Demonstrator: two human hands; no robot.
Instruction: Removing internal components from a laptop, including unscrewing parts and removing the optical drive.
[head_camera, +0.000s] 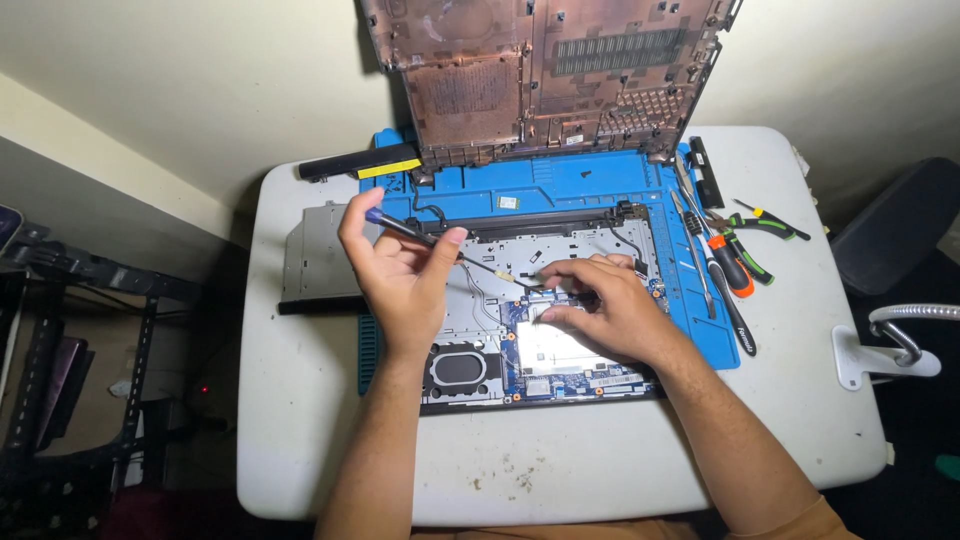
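- While the left hand (400, 270) keeps its grip clamped on a thin screwdriver (440, 243), tip angled toward the blue circuit board (560, 350), the right hand (600, 305) presses fingers together on the board.
- Opened laptop chassis (470, 330) lies on a blue mat (560, 190), mid-table (320, 450).
- Best to keep the tip low, steady, clear of the cables.
- Yellow rectangular label on a black battery bar (360, 163), upper left; white sticker strip along the board's near edge.

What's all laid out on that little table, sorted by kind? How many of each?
Opened laptop: 1
Removed bottom cover: 1
Optical drive: 1
Battery: 1
Blue mat: 1
Loose hand tools at right: about 6
Screwdriver in left hand: 1
Total: about 12
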